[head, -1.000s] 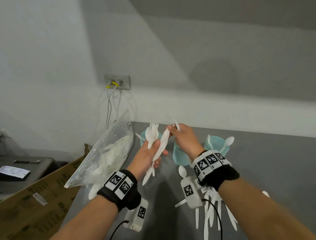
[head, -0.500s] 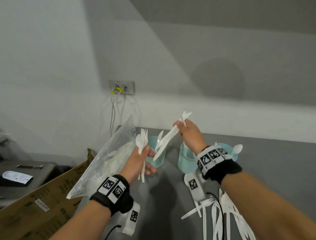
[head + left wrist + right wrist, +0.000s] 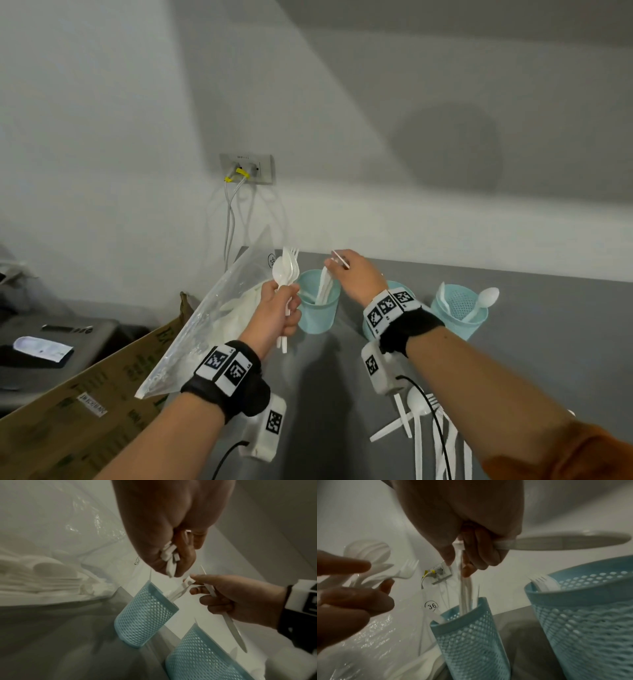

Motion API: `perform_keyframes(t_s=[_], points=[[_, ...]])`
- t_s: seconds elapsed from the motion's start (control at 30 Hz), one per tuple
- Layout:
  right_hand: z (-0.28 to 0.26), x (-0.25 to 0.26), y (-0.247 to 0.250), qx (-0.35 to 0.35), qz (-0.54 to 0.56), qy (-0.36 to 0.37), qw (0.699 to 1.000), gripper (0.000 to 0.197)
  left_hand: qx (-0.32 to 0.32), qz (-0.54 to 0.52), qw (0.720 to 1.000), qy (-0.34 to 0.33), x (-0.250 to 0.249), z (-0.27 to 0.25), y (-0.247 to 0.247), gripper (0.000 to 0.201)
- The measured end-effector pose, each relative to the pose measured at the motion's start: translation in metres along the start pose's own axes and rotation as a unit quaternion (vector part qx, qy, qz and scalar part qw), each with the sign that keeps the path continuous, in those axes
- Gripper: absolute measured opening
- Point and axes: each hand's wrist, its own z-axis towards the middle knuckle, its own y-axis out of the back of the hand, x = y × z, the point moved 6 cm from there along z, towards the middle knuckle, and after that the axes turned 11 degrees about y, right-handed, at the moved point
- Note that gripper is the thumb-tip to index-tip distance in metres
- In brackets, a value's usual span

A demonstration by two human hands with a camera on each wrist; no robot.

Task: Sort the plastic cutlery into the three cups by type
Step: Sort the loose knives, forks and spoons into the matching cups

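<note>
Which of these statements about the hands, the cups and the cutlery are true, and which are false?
1. The left hand grips a bunch of spoons and forks. True.
2. The right hand is lowering knives into the left cup. True.
3. The right cup holds only knives. False: a spoon leans out of it.
4. The bag lies to the right of all the cups. False: it lies to their left, against a carton.
5. Loose cutlery lies on the table under the right forearm. True.
</note>
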Motion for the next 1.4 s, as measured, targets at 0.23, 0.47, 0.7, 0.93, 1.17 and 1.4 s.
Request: perform_keyframes(t_s=[0.23,0.47,0.7,0.93,1.17,1.4], points=[[0.012,0.032,0.04,-0.117,0.077,0.072,0.987,0.037,0.026,-0.02,0.999,-0.009,0.002,0.004,0.002,0.007],[0.011,0.026,0.031,-0.149,0.126,0.1,0.976,0.033,0.054,-0.021,0.998,-0.022,0.001,0.006,0.002,0.013],[0.002,-0.002,-0.002,-0.064,0.129,-0.003,0.99,0.028,0.061,-0.021,0.998,-0.027,-0.001,-0.001,-0.003,0.02],[-0.019,0.026,0.0,-0.074,0.105,0.055,0.99,0.04,0.083,-0.047,0.995,-0.024,-0.003,-0.007,-0.016,0.018],[-0.038,0.029,0.0,-0.035,0.247,-0.024,0.968,0.015,0.081,-0.005,0.996,-0.027,-0.003,-0.012,-0.027,0.026],[-0.044,0.037,0.041,-0.148,0.359,-0.013,0.922,0.008,0.02,0.129,0.991,-0.043,-0.004,-0.021,-0.026,0.015]])
